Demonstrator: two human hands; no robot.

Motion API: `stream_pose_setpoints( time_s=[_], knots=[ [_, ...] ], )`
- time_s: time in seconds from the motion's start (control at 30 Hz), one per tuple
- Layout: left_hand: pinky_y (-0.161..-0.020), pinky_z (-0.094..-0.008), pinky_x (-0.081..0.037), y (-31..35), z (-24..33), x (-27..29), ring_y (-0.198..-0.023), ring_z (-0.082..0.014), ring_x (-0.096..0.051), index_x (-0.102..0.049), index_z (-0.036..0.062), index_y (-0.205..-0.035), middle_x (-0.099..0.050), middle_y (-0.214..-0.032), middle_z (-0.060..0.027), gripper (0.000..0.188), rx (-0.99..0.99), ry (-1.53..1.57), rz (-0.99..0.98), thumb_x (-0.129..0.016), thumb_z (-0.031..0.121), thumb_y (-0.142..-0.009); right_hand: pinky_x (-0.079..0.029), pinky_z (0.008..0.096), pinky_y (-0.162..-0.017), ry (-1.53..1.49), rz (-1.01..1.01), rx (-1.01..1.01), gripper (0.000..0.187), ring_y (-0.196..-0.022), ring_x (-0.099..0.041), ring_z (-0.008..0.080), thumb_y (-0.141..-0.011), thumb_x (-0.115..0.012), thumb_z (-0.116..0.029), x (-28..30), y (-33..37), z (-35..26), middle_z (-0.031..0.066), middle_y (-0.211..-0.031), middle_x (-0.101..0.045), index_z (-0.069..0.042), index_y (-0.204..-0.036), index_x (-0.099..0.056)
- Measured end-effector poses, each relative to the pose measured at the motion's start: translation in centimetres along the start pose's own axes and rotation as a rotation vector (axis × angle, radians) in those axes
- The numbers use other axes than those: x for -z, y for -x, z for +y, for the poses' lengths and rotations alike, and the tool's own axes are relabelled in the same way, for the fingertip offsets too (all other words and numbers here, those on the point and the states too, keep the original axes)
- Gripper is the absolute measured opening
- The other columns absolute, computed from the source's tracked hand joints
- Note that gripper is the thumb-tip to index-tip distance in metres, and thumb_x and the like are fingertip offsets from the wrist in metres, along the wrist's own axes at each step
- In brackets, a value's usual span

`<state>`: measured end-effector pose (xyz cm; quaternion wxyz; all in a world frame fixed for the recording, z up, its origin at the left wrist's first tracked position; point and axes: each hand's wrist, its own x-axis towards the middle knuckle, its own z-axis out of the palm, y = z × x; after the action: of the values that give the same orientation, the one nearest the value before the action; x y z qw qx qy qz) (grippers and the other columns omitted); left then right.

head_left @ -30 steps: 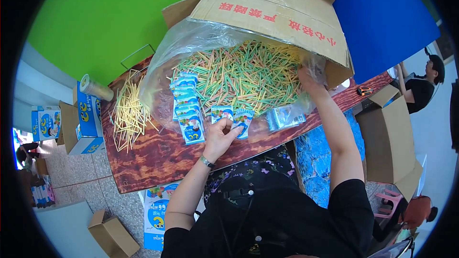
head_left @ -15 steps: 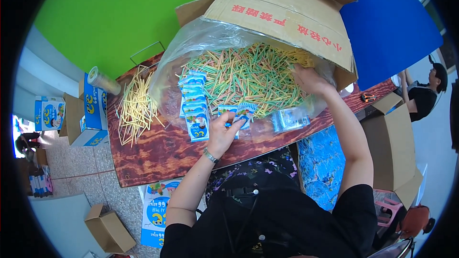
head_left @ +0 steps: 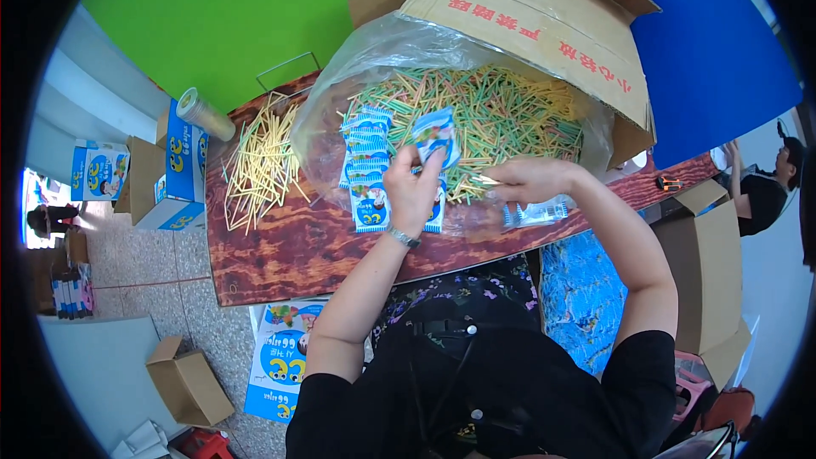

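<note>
My left hand (head_left: 413,194) pinches a small blue-and-white packet (head_left: 437,131), lifted above a large heap of thin pastel sticks (head_left: 501,119). Beside it, at the heap's near edge, my right hand (head_left: 537,178) has its fingers closed on a few pale sticks (head_left: 486,179). The heap spills out of a clear plastic bag (head_left: 316,119) in a tipped cardboard box (head_left: 527,21). Left of my left hand lies an overlapping row of the same packets (head_left: 371,204). Another packet lies partly hidden behind my left wrist. Clear-and-blue wrappers (head_left: 544,211) rest below my right hand.
A separate pile of pale yellow sticks (head_left: 263,161) lies on the wood-patterned table (head_left: 272,268) at left, near a clear canister (head_left: 204,112) and blue printed boxes (head_left: 183,161). An open cardboard carton (head_left: 705,272) stands at right. Another person (head_left: 761,195) is at far right.
My left hand has raised a packet off the table. My right hand has come out of the heap's right side toward my left hand, carrying sticks. The view has shifted slightly.
</note>
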<state>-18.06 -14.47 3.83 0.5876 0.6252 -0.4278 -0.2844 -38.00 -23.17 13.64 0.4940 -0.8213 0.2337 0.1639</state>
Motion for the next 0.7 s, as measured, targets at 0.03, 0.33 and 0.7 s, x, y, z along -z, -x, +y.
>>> stream_pose_setpoints(
  time_s=[0.03,0.33,0.7],
  knots=[
    [-0.052,-0.0266,-0.042,0.0,1.6,-0.7,-0.06,-0.0087,-0.053,-0.053,0.0018,-0.073,-0.057,-0.066,-0.0041,0.028,-0.052,0.008,0.002,-0.074,0.019,-0.082,-0.052,0.0334,-0.065,0.001,0.051,0.007,0.019,-0.07,-0.062,0.0173,-0.097,-0.05,-0.022,-0.5,-0.4,0.2,0.0087,-0.08,-0.061,-0.003,-0.096,-0.053],
    [-0.05,-0.0254,-0.039,1.1,0.7,0.3,-0.056,-0.006,-0.045,-0.052,0.0037,-0.07,-0.051,-0.06,-0.0009,0.03,-0.157,-0.044,-0.003,-0.077,0.017,-0.079,-0.056,0.033,-0.067,-0.197,0.147,0.024,0.027,-0.078,-0.066,0.0151,-0.102,-0.045,-0.024,-2.7,-0.7,1.4,0.0084,-0.089,-0.064,-0.003,-0.118,-0.046],
    [-0.046,-0.0226,-0.031,2.3,-2.2,2.1,-0.053,-0.0031,-0.038,-0.049,0.0038,-0.07,-0.044,-0.059,0.0044,0.03,-0.181,-0.105,-0.082,-0.077,0.011,-0.079,-0.043,0.048,-0.092,0.392,0.397,-0.699,0.038,-0.108,-0.058,0.0403,-0.1,-0.026,-0.028,3.2,4.6,7.1,0.0261,-0.113,-0.06,-0.004,-0.12,-0.046]
  ],
)
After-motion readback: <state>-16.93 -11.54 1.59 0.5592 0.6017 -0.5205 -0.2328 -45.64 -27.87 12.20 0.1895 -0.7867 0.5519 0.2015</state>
